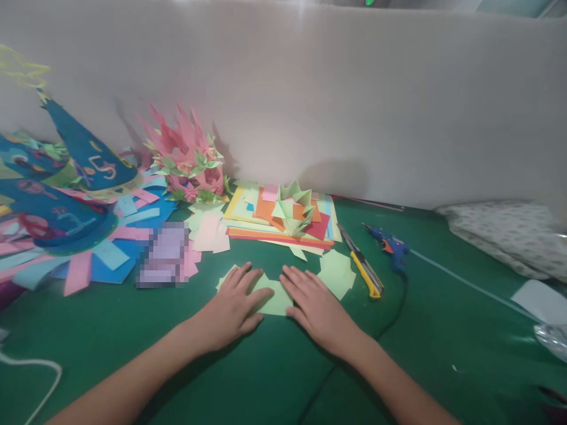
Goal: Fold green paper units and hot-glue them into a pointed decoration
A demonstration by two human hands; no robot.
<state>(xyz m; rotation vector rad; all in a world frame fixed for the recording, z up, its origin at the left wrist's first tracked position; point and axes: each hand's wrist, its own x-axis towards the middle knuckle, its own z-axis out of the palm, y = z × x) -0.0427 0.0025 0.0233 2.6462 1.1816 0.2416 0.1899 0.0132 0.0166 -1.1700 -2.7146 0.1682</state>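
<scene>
On the green table lies a light green sheet of paper [275, 300], partly covered by both hands. My left hand [237, 301] rests flat on its left part with the fingers spread. Across from it, my right hand [314, 301] lies on the right part, fingers stretched out and close together. Nothing is gripped in either hand. More pale green paper pieces [339, 273] lie just beyond the right hand. Behind them, a folded light green paper crown [295, 209] stands on a stack of coloured paper [274, 231].
Right of the hands lie a yellow utility knife [365, 270] and a blue glue gun [392, 247] with its cord. At left are a pixelated purple object [163, 254], a pink paper crown [188, 159] and blue cone hats [88, 141]. A patterned cloth bundle [500, 233] sits far right.
</scene>
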